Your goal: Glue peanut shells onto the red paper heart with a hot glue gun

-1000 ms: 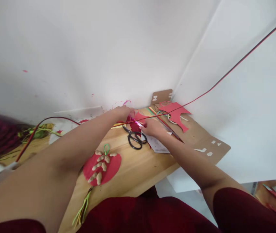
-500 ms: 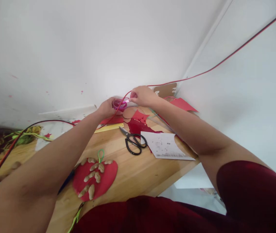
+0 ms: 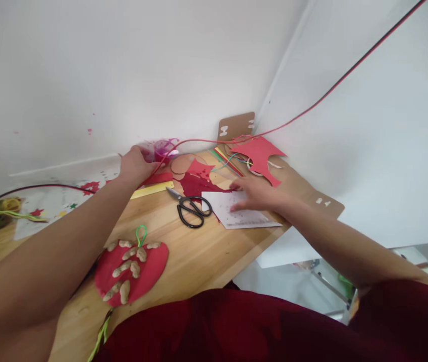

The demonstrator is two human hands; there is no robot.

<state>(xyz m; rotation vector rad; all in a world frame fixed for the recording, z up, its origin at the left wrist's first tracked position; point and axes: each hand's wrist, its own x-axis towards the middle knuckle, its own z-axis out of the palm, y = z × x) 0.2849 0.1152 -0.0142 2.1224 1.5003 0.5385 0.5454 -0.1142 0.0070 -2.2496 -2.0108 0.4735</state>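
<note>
By the wall, my left hand (image 3: 135, 163) curls round the left side of a clear plastic cup (image 3: 165, 150) with pink-purple colour in it; the far fingers are partly hidden. My right hand (image 3: 254, 193) hovers with spread fingers over a white card (image 3: 238, 213) bearing dark marks, and holds nothing visible. Black-handled scissors (image 3: 191, 208) lie between the hands, partly over the card's left corner. Behind them are dark red scraps (image 3: 199, 186) and a red paper piece (image 3: 201, 169). Nearer me sits a rounded red cutout (image 3: 149, 271) with peanuts (image 3: 134, 269) on it and a green loop on top.
A yellow strip (image 3: 153, 190) lies beside my left wrist. Red cut paper (image 3: 261, 156) and brown cardboard (image 3: 236, 125) are at the back right. A red-black cord (image 3: 304, 111) crosses above the table. Yellow-green yarn (image 3: 6, 211) is at the left.
My right hand has left the cup, come nearer and to the right, and spread its fingers. The small white piece it pinched no longer shows there. The view has shifted to the right.
</note>
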